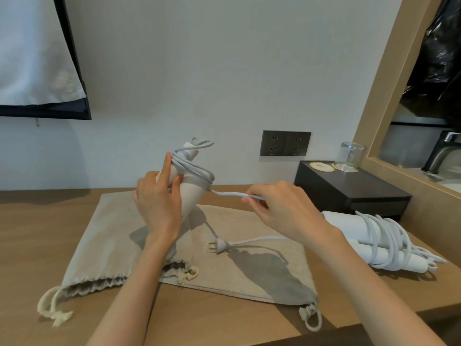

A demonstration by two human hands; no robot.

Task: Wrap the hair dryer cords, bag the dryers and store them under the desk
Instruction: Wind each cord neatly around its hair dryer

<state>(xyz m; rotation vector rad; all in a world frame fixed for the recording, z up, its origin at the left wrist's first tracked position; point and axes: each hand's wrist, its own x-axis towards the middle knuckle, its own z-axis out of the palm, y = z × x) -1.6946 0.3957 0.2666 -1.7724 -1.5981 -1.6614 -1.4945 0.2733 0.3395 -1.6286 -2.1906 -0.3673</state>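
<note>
My left hand [159,203] grips a white hair dryer [193,196] held upright above the desk, with several turns of its grey cord [194,168] wound round it. My right hand [282,208] pinches the free stretch of that cord, pulled out to the right. The cord's plug [219,245] hangs low over the beige drawstring bags. Two bags lie flat on the wooden desk [37,236]: one on the left [104,245] and one on the right [262,270]. A second white dryer [354,231] with its cord wrapped lies at the right.
A black box [349,188] stands at the back right with an upturned glass [349,156] on it. A dark double wall socket [285,143] sits behind. A wood-framed mirror [389,96] stands at the right. The desk's front edge runs near the bottom right.
</note>
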